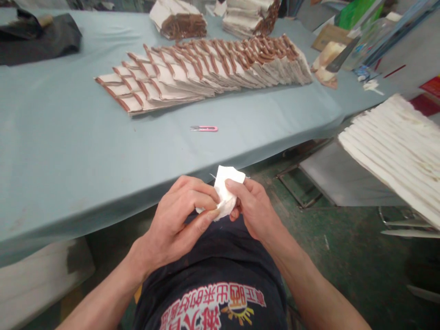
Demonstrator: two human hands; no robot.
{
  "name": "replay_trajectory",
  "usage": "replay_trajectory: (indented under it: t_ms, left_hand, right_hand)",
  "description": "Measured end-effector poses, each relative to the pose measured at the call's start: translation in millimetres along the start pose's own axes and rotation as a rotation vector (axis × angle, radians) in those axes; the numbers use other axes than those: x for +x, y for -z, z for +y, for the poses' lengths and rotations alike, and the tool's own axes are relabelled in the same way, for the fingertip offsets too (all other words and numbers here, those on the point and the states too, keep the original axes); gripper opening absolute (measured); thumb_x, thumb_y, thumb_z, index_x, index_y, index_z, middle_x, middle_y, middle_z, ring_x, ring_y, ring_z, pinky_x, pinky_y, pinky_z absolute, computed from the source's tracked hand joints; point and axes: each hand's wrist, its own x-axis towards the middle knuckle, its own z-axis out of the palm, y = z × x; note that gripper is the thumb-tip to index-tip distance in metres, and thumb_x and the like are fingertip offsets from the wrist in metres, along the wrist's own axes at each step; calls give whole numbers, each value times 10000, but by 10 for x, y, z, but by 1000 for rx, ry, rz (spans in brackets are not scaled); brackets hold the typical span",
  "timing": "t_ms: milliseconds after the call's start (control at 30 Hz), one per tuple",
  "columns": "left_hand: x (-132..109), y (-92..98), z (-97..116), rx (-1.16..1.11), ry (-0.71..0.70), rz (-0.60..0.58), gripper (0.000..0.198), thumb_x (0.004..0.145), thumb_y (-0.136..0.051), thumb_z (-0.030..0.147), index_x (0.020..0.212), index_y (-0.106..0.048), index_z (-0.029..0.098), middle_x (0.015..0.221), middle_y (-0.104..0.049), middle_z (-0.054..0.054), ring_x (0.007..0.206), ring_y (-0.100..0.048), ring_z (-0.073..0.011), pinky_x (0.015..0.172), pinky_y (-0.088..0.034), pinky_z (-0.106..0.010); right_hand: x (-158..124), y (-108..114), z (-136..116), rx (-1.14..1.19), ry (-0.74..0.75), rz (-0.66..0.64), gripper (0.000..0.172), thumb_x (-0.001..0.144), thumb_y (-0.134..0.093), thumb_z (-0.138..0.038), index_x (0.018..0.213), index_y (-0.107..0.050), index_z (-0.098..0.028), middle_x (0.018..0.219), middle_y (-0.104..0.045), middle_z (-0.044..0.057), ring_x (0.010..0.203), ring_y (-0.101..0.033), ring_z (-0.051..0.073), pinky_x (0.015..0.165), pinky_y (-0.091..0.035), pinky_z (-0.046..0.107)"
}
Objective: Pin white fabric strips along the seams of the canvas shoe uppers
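A small piece of white cloth (227, 176) is held between my two hands, in front of my lap and just off the table's near edge. My left hand (187, 208) pinches its lower left corner between thumb and fingers. On the other side, my right hand (252, 201) grips the piece with the thumb flat on top and the fingers underneath. Loose threads stick out at its sides. Beyond my hands, pink thread snips (204, 129) lie on the blue-green table cover (154, 151).
A long overlapping row of white pieces with brown edges (206, 68) lies across the table. Behind it stand two bundles, one a brown-and-white stack (178, 20). Black cloth (41, 39) lies at the far left. White layered fabric (395, 151) rests on a stand at right.
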Motion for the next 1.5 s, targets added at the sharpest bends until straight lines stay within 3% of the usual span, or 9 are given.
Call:
replay_trajectory:
  t_ms: [133, 233, 333, 400, 533, 733, 1033, 1233, 1500]
  left_hand:
    - [-81, -9, 83, -54, 78, 7, 175, 950, -593, 57, 986, -608, 228, 1044, -787, -64, 936, -711, -190, 879, -517, -321]
    - [-103, -35, 75, -186, 348, 159, 57, 1010, -596, 214, 956, -607, 229, 999, -788, -70, 833, -717, -191, 741, -534, -292]
    - [-74, -61, -13, -356, 625, 214, 237, 998, -638, 425, 908, -641, 206, 795, -727, -42, 640, -629, -162, 574, -466, -253]
    - [-61, -88, -87, -433, 696, 192, 367, 990, -627, 524, 849, -666, 188, 702, -662, -13, 580, -544, -132, 551, -424, -238]
    - [-91, -161, -168, -510, 745, 156, 546, 1009, -538, 630, 734, -656, 173, 672, -618, -3, 594, -486, -117, 569, -400, -229]
    - [-81, -189, -171, -690, 855, 50, 537, 953, -623, 641, 710, -665, 164, 651, -618, 1, 571, -497, -120, 559, -403, -235]
    - [-1, -180, -145, -911, 944, 96, 521, 807, -764, 654, 745, -729, 138, 654, -654, -14, 610, -572, -147, 596, -491, -248]
    - [-16, -227, -150, -872, 947, 296, 466, 852, -729, 575, 700, -708, 134, 632, -655, -29, 568, -550, -132, 554, -463, -233]
    - [102, -44, -26, -1066, 816, 684, 494, 1022, -524, 389, 584, -602, 176, 470, -498, 22, 425, -504, -117, 493, -494, -225]
  right_hand:
    - [-28, -48, -10, 39, -30, 6, 434, 790, -733, -533, 571, -593, -186, 393, -508, -55, 345, -429, 58, 374, -341, 173]
    - [-28, -69, -19, 126, -80, 24, 418, 748, -743, -547, 598, -602, -183, 405, -506, -63, 339, -403, 55, 353, -337, 173]
    - [-37, -79, -23, 182, -115, 41, 390, 741, -756, -541, 659, -624, -183, 412, -491, -80, 345, -406, 61, 356, -365, 177]
    - [-48, -89, -15, 200, -121, 43, 383, 740, -766, -533, 660, -612, -191, 413, -479, -87, 341, -406, 66, 353, -372, 184]
    - [-60, -115, 26, 221, -128, 84, 401, 707, -791, -527, 618, -573, -202, 445, -499, -79, 345, -401, 65, 331, -341, 193]
    - [-62, -138, 71, 260, -197, 98, 367, 656, -827, -500, 691, -615, -202, 519, -548, -68, 402, -438, 90, 365, -351, 230]
    - [-71, -90, 169, 311, -202, 95, 378, 687, -845, -498, 694, -607, -205, 523, -549, -72, 424, -436, 92, 415, -309, 242]
    - [-58, -65, 185, 313, -137, 126, 379, 728, -840, -532, 798, -687, -192, 682, -727, 2, 631, -674, 188, 564, -510, 278]
    - [17, -61, 105, 473, 105, 230, 252, 791, -830, -420, 906, -737, -216, 882, -798, 6, 743, -731, 165, 635, -606, 246]
